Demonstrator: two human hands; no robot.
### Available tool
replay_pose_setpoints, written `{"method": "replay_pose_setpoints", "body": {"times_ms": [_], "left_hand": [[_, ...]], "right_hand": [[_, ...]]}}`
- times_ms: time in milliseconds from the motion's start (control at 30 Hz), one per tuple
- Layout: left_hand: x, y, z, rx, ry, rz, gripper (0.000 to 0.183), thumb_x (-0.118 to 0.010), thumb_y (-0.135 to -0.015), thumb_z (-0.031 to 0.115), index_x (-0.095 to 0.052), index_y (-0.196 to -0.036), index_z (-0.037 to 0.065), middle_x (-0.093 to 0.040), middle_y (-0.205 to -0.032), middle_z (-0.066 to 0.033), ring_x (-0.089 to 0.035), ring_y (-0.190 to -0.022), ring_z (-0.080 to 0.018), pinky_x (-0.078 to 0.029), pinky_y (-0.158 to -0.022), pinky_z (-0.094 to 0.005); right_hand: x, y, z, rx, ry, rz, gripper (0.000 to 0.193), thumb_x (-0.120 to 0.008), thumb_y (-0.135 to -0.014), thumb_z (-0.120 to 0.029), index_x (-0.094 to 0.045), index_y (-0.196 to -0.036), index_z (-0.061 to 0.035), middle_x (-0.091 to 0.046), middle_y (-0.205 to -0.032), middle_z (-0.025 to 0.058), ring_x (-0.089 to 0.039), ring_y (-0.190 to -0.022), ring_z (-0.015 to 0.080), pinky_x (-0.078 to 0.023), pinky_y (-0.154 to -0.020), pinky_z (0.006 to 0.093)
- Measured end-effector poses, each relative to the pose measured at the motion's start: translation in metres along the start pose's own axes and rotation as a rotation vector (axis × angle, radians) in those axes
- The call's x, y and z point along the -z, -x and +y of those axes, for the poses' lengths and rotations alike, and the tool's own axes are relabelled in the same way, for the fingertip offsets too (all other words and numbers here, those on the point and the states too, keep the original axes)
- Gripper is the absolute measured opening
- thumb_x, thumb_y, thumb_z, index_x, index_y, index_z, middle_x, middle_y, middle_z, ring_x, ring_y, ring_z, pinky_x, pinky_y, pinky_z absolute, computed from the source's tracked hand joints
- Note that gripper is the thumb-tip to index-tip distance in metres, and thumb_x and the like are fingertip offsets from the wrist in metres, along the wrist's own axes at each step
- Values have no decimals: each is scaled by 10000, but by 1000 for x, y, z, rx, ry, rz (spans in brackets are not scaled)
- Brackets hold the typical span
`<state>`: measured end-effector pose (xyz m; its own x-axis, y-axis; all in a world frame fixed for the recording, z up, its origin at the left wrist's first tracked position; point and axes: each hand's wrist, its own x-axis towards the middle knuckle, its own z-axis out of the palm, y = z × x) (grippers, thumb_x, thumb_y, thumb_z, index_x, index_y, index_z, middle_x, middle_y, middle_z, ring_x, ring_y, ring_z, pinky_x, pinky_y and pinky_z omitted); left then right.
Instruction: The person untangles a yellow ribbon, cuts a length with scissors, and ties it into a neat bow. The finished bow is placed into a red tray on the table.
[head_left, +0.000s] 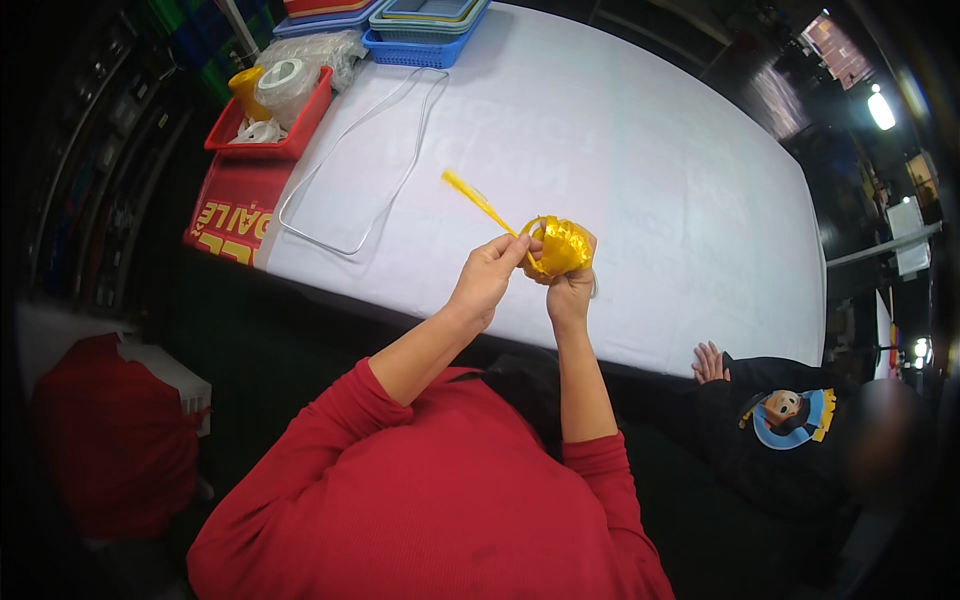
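Observation:
A shiny yellow ball of plastic ribbon (562, 246) is held over the near part of the white-covered table. My right hand (572, 292) wraps round it from below and the right side. At its left edge, my left hand (490, 270) pinches the ribbon between thumb and fingers. From that pinch a twisted yellow tail (474, 197) sticks out toward the far left. The fingers of my right hand are partly hidden behind the ball. A thin white cord loop (405, 178) lies on the table to the left of my hands.
At the far left, a red basket (318, 112) holds rolls and plastic wrap. Stacked blue trays (425, 52) stand beside it at the back of the white tabletop (700, 200). On the right, another person's hand (710, 363) rests at the table edge.

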<state>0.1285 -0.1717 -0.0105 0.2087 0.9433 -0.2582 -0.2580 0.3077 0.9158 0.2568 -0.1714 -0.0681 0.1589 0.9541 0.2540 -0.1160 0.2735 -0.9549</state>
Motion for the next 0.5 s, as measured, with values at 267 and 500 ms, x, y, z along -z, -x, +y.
{"method": "replay_pose_setpoints", "body": {"times_ms": [267,500], "left_hand": [[18,-28,-3,96,-370,-174,264,-486,-843,198,-615,-1006,35,-632,-869,-64,-556,-848,-165,-414,-760,-290],[16,-27,31,-126,-1291,-246,260,-514,-786,194,-617,-926,1,-624,-862,-205,-599,-806,-332,-461,-727,-377]], "right_hand": [[-8,3,-7,96,153,-3,251,-539,-801,45,-470,-1029,-33,-483,-937,12,-515,-835,111,-449,-730,233],[-9,5,-27,52,419,25,278,-612,-700,46,-514,-953,-15,-586,-825,103,-607,-739,251,-483,-683,332]]}}
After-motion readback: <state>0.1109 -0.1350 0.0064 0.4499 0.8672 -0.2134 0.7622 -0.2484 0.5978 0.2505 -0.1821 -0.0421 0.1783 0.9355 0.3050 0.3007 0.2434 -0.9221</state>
